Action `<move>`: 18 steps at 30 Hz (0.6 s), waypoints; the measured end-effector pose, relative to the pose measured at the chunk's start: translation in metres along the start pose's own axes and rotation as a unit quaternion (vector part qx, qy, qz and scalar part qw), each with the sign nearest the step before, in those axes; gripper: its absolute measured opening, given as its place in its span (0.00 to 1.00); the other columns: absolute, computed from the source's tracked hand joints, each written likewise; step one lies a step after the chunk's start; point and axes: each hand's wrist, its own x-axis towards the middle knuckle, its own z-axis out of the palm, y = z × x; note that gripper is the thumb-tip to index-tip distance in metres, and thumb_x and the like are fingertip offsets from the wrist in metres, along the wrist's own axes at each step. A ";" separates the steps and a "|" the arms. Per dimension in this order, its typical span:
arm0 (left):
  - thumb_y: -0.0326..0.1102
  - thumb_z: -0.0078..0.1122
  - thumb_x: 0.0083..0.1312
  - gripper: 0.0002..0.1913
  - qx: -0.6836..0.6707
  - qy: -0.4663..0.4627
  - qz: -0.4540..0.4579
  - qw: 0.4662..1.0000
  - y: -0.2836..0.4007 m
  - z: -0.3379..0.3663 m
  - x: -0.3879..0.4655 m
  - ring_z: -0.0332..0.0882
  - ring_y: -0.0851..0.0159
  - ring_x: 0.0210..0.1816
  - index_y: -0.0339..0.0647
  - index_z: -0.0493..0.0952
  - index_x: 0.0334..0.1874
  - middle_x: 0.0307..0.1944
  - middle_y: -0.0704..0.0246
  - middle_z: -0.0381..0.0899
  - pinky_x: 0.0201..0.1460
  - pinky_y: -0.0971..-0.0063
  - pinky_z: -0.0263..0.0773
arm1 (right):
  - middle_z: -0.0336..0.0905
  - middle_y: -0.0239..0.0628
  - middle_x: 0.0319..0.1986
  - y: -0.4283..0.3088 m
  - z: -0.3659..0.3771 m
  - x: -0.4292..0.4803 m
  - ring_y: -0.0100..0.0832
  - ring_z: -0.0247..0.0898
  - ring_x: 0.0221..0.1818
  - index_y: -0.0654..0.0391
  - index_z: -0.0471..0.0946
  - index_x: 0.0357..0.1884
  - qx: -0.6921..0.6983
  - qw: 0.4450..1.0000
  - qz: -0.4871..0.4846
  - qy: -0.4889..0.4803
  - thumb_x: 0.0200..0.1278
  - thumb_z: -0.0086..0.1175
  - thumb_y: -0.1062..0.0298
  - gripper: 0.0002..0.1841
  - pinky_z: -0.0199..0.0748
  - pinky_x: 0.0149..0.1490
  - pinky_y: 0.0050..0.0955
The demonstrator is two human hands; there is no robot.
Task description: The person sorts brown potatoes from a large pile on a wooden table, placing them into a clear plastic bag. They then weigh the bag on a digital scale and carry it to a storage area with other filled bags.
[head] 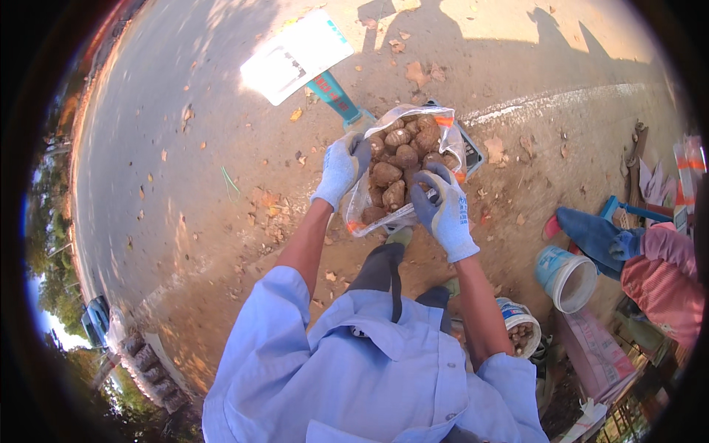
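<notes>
A clear plastic bag [391, 222] with orange marks, its mouth wide, is full of brown taro corms [407, 156]. It rests on a platform scale [472, 150], whose teal post [334, 97] carries a white display head [299, 55]. My left hand [343, 169], in a blue-and-grey coated work glove, is at the bag's left rim, fingers curled; whether it pinches the plastic is hard to tell. My right hand [441, 207], gloved alike, is over the bag's lower right edge with fingers bent and thumb apart, close to the corms.
To the right stand a blue-and-white bucket [566, 279] and another bucket [523, 332] holding small brown corms. A person [659, 266] in a pink top sits beyond them. Pink printed sacks [595, 349] lie nearby. Filled bags [147, 371] line the lower left, near a vehicle [95, 321]. Dry leaves dot the ground.
</notes>
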 end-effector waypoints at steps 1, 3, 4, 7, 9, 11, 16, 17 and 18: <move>0.37 0.62 0.70 0.13 0.011 -0.001 0.003 1.000 0.003 -0.002 -0.002 0.87 0.47 0.40 0.36 0.84 0.50 0.37 0.49 0.86 0.44 0.59 0.78 | 0.78 0.52 0.57 0.000 -0.008 -0.010 0.51 0.82 0.49 0.58 0.85 0.50 0.023 0.999 0.036 -0.021 0.62 0.66 0.70 0.14 0.81 0.53 0.37; 0.39 0.64 0.70 0.15 0.047 -0.008 0.009 0.999 0.009 -0.005 -0.008 0.88 0.51 0.40 0.36 0.84 0.52 0.36 0.51 0.87 0.44 0.60 0.78 | 0.80 0.45 0.55 0.002 -0.022 -0.032 0.40 0.84 0.45 0.62 0.84 0.51 0.029 0.999 0.021 0.007 0.66 0.64 0.71 0.13 0.82 0.48 0.32; 0.40 0.65 0.70 0.16 0.023 -0.006 0.002 1.000 0.012 -0.007 -0.012 0.87 0.54 0.39 0.36 0.83 0.53 0.37 0.53 0.87 0.44 0.61 0.78 | 0.80 0.44 0.55 0.005 -0.029 -0.045 0.37 0.84 0.45 0.63 0.84 0.51 0.047 0.998 0.042 0.008 0.67 0.64 0.71 0.13 0.82 0.47 0.32; 0.42 0.66 0.70 0.20 -0.020 0.005 -0.018 1.000 0.021 -0.012 -0.026 0.84 0.63 0.38 0.35 0.81 0.58 0.39 0.59 0.87 0.44 0.66 0.78 | 0.81 0.40 0.53 0.023 -0.052 -0.087 0.30 0.83 0.44 0.64 0.84 0.52 0.065 0.992 0.111 0.005 0.70 0.62 0.71 0.12 0.81 0.47 0.30; 0.42 0.66 0.71 0.23 -0.014 0.016 -0.031 0.999 0.025 -0.017 -0.036 0.80 0.71 0.38 0.36 0.79 0.63 0.41 0.65 0.86 0.43 0.71 0.77 | 0.82 0.39 0.51 0.045 -0.068 -0.120 0.28 0.83 0.44 0.64 0.84 0.52 0.059 0.985 0.159 0.012 0.72 0.61 0.70 0.12 0.81 0.48 0.30; 0.42 0.68 0.70 0.25 -0.014 0.021 -0.045 0.999 0.029 -0.023 -0.048 0.81 0.69 0.41 0.35 0.78 0.64 0.44 0.63 0.86 0.46 0.70 0.78 | 0.84 0.39 0.48 0.074 -0.076 -0.153 0.27 0.82 0.42 0.63 0.84 0.53 0.050 0.980 0.191 0.033 0.72 0.60 0.69 0.12 0.81 0.49 0.29; 0.39 0.69 0.68 0.23 0.066 0.085 0.070 0.992 0.051 -0.015 -0.093 0.83 0.49 0.54 0.34 0.79 0.62 0.53 0.51 0.83 0.58 0.60 0.77 | 0.85 0.32 0.39 0.159 -0.090 -0.244 0.23 0.80 0.38 0.61 0.85 0.52 0.073 0.939 0.332 0.047 0.73 0.60 0.65 0.13 0.78 0.45 0.24; 0.38 0.69 0.68 0.23 0.088 0.098 0.101 0.986 0.058 -0.009 -0.104 0.82 0.47 0.56 0.34 0.79 0.62 0.54 0.50 0.83 0.59 0.60 0.76 | 0.85 0.29 0.37 0.171 -0.090 -0.270 0.21 0.78 0.36 0.61 0.85 0.52 0.090 0.926 0.361 0.067 0.73 0.61 0.63 0.14 0.76 0.43 0.22; 0.37 0.68 0.68 0.23 0.103 0.092 0.137 0.981 0.067 0.001 -0.112 0.81 0.46 0.57 0.34 0.79 0.62 0.55 0.50 0.82 0.60 0.59 0.76 | 0.85 0.30 0.38 0.183 -0.090 -0.289 0.21 0.77 0.36 0.61 0.85 0.52 0.070 0.903 0.418 0.071 0.71 0.62 0.62 0.15 0.76 0.41 0.23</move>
